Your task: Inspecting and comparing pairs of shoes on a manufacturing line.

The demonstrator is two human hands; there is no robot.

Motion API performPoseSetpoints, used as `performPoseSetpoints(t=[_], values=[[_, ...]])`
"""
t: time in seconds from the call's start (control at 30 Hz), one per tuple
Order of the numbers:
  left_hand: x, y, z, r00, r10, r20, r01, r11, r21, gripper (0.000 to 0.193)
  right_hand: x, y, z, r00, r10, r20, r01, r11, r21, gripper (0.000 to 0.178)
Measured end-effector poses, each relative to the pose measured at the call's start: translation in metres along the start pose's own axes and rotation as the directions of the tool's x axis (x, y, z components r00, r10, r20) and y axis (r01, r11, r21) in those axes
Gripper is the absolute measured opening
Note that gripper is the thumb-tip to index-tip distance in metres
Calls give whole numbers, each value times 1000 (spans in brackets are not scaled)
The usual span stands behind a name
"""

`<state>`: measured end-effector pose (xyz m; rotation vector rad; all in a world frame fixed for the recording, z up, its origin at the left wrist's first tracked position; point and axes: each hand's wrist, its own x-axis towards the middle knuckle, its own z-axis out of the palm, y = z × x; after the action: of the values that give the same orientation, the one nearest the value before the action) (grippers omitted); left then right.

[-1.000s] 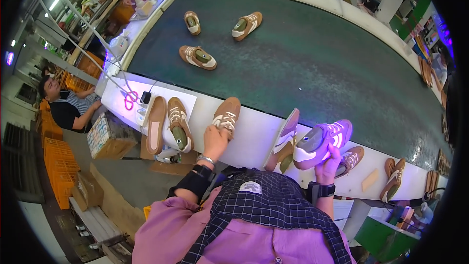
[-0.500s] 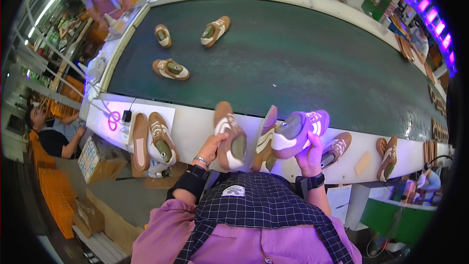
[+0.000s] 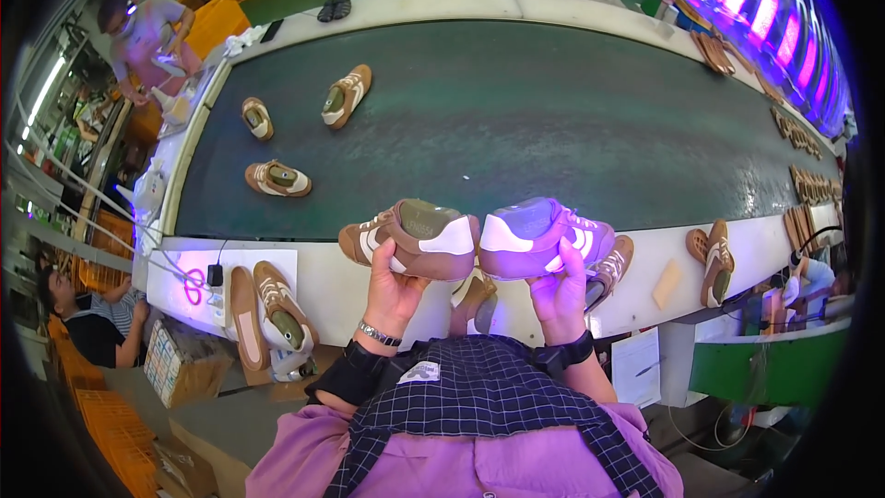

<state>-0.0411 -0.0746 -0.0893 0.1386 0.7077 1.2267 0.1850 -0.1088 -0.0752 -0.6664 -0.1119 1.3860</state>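
Observation:
My left hand (image 3: pixel 389 300) is closed around a brown and white sneaker (image 3: pixel 433 263), thumb on its side, toe pointing left. My right hand (image 3: pixel 559 300) grips a matching sneaker (image 3: pixel 521 263) tinted purple by the light, toe pointing right. Both are held up with their white heel patches facing each other, almost touching. Dark olive inserts fill the shoe openings. Below and between them, another brown sneaker (image 3: pixel 473 302) is partly hidden on the white ledge (image 3: pixel 424 304). A further sneaker (image 3: pixel 612 267) rests just beyond my right hand, partly covered by it.
Three sneakers, one of them here (image 3: pixel 348 95), lie on the dark green conveyor belt (image 3: pixel 516 129). To the left are a sneaker (image 3: pixel 284 309) and a loose sole (image 3: pixel 245 314); to the right, another sneaker (image 3: pixel 716 267) and a beige pad (image 3: pixel 667 284). A co-worker (image 3: pixel 152 37) stands far left.
The left sneaker has swung from toe-up to lying sideways and moved against the right one, heel to heel. The right sneaker has turned its toe rightward. My view has shifted.

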Motion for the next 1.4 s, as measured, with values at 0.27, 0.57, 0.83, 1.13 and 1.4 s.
performPoseSetpoints(t=[0.27,0.57,0.83,1.13,1.4], values=[[6,-7,0,1000,-11,-23,12,1000,19,55,-2,2,-5,999,-22,-26,22,1000,-22,49],[5,-9,-3,999,-4,-43,5,999,31,54,-2,7,-7,998,-35,-43,33,999,-38,48],[7,-10,-9,999,0,-48,2,999,34,65,0,8,-5,998,-8,-56,8,1000,-6,43],[8,-10,-11,999,15,-36,-14,999,32,58,3,10,-6,998,1,-63,-2,1000,-21,40],[8,-8,-20,999,36,-8,-35,996,77,45,0,9,-9,999,-25,-23,23,992,-120,41]])
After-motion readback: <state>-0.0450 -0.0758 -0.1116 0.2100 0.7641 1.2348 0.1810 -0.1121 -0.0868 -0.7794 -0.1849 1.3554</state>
